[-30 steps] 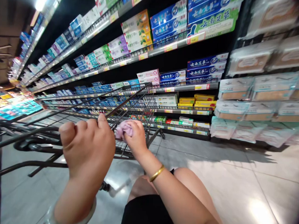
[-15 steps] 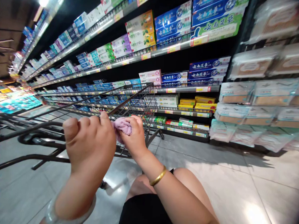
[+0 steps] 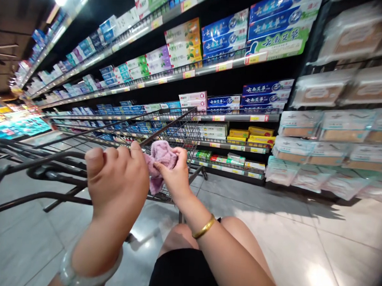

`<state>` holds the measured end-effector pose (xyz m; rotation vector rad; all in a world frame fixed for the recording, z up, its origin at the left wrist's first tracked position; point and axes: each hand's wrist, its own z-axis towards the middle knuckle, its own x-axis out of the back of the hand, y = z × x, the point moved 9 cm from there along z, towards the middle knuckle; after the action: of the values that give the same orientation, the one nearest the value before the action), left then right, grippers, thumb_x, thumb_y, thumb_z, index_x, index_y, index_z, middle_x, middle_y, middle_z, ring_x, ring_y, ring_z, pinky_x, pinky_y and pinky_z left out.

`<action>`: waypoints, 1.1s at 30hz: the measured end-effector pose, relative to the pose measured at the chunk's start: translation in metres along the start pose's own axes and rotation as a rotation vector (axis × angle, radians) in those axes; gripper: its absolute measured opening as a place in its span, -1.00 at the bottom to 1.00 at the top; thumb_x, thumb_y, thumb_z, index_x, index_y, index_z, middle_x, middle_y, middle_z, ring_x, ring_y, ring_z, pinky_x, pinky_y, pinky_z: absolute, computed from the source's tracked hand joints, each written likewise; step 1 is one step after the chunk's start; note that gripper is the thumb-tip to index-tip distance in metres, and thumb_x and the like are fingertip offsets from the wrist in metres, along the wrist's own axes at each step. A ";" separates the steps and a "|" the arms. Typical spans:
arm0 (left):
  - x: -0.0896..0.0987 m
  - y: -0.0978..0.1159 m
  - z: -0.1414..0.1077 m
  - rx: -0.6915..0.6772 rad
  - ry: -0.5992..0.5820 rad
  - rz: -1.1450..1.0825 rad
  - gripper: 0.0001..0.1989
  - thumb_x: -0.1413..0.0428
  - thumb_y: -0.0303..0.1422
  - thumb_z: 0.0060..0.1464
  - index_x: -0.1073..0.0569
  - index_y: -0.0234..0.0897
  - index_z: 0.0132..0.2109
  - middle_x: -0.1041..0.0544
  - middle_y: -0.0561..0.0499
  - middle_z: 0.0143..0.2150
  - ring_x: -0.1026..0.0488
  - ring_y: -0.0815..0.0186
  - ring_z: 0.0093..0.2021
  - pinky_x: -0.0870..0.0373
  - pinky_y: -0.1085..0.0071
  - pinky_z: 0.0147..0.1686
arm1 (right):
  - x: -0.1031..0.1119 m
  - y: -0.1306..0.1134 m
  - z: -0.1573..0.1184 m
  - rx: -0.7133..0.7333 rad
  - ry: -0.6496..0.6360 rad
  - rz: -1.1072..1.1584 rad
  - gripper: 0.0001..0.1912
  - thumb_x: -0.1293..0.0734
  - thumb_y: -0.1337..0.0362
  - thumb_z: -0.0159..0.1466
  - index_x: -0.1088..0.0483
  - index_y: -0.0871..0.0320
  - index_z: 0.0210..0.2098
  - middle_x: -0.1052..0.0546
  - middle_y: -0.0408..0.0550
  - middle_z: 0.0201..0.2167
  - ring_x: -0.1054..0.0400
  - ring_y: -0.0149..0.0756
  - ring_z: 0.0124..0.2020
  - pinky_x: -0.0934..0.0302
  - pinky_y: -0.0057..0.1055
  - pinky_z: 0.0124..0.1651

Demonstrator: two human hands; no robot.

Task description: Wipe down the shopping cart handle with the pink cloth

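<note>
My left hand [image 3: 117,179], with a pale bangle at the wrist, is closed in front of the shopping cart [image 3: 175,127]. Its fingers curl out of sight, so what they grip is hidden. A fluffy light purple cloth [image 3: 164,154] reaches from the right edge of this hand to my right hand [image 3: 178,174]. There the thumb and fingers pinch the bunched cloth, and part of it hangs below. A gold bangle circles the right wrist. Both hands are in front of the cart's wire basket.
Shelves with stacked toothpaste boxes [image 3: 224,36] run along the far side. Clear packs [image 3: 347,121] hang at the right. Dark cart bars [image 3: 37,199] extend at the left. My knees [image 3: 237,231] are below, over a grey tiled floor [image 3: 302,225].
The cloth has opened out from a tight bunch, rising at the top and hanging lower. My right hand has shifted slightly right and down. The left hand stays closed.
</note>
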<state>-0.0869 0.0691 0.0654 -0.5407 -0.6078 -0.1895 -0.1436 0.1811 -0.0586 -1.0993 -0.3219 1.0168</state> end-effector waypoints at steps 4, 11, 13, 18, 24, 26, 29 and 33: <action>-0.003 -0.001 0.000 0.012 -0.032 0.009 -0.52 0.29 -0.40 0.38 -0.51 -0.36 0.04 -0.29 -0.12 -0.36 -0.29 -0.02 -0.15 -0.13 -0.11 0.12 | -0.013 -0.018 -0.014 0.306 -0.092 -0.060 -0.44 -0.45 0.06 0.27 -0.28 0.04 0.19 -0.41 0.11 0.26 -0.26 -0.11 0.37 -0.20 -0.09 0.40; -0.004 0.000 0.000 0.034 -0.070 0.047 -0.46 0.37 -0.37 0.39 -0.51 -0.35 0.03 -0.35 -0.17 -0.33 -0.32 -0.04 -0.10 -0.11 -0.09 0.11 | -0.016 0.002 -0.008 0.337 -0.216 -0.030 -0.31 -0.50 0.13 0.20 -0.26 0.01 0.26 -0.41 0.09 0.27 -0.30 -0.13 0.34 -0.20 -0.07 0.41; -0.005 0.000 0.001 0.040 -0.079 0.055 -0.45 0.37 -0.36 0.39 -0.51 -0.36 0.04 -0.37 -0.18 -0.32 -0.32 -0.06 -0.09 -0.12 -0.09 0.12 | -0.010 0.001 -0.001 0.242 -0.193 0.034 -0.39 -0.47 0.20 0.21 -0.28 0.03 0.21 -0.47 0.04 0.20 -0.41 -0.18 0.21 -0.32 -0.14 0.31; -0.005 -0.001 0.001 0.054 -0.084 0.011 -0.45 0.36 -0.40 0.36 -0.51 -0.38 0.05 -0.39 -0.23 -0.29 -0.32 -0.10 -0.08 -0.18 -0.09 0.08 | -0.003 -0.034 -0.001 0.362 -0.199 -0.003 -0.41 -0.45 0.31 0.17 -0.33 -0.06 0.17 -0.48 -0.07 0.20 -0.38 -0.18 0.23 -0.26 -0.11 0.35; 0.000 0.002 0.002 0.050 -0.055 -0.016 -0.54 0.27 -0.40 0.33 -0.51 -0.29 0.03 -0.38 -0.16 -0.33 -0.37 -0.06 -0.06 -0.14 -0.11 0.16 | 0.008 0.027 0.012 0.031 -0.075 -0.215 -0.39 -0.39 0.50 0.01 -0.41 0.08 0.07 -0.52 0.05 0.08 -0.40 -0.07 0.14 -0.31 -0.02 0.28; -0.002 0.000 0.003 0.066 -0.069 -0.039 -0.55 0.27 -0.38 0.33 -0.50 -0.30 0.00 -0.37 -0.16 -0.33 -0.38 -0.07 -0.03 -0.14 -0.12 0.16 | 0.004 0.020 0.010 0.072 -0.081 -0.197 -0.39 -0.40 0.46 0.04 -0.39 0.05 0.10 -0.51 0.02 0.11 -0.39 -0.08 0.16 -0.30 -0.03 0.29; -0.005 -0.006 0.003 0.129 -0.068 -0.185 -0.61 0.22 -0.35 0.32 -0.51 -0.23 -0.08 -0.39 -0.14 -0.32 -0.40 -0.08 0.03 -0.12 -0.14 0.17 | -0.009 -0.010 -0.001 0.332 -0.160 -0.128 -0.39 -0.41 0.39 0.10 -0.37 -0.07 0.15 -0.45 -0.05 0.20 -0.31 -0.13 0.27 -0.21 -0.07 0.38; -0.004 -0.008 0.002 0.171 -0.066 -0.295 -0.67 0.15 -0.32 0.26 -0.52 -0.16 -0.11 -0.43 -0.14 -0.26 -0.38 -0.13 0.11 -0.10 -0.19 0.15 | -0.001 0.040 0.000 0.150 -0.075 -0.170 -0.45 -0.38 0.44 0.05 -0.41 0.03 0.05 -0.47 0.03 0.14 -0.33 -0.10 0.22 -0.25 -0.07 0.33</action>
<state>-0.0941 0.0633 0.0680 -0.2906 -0.7597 -0.3953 -0.1650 0.1838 -0.0922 -0.8848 -0.3863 0.9165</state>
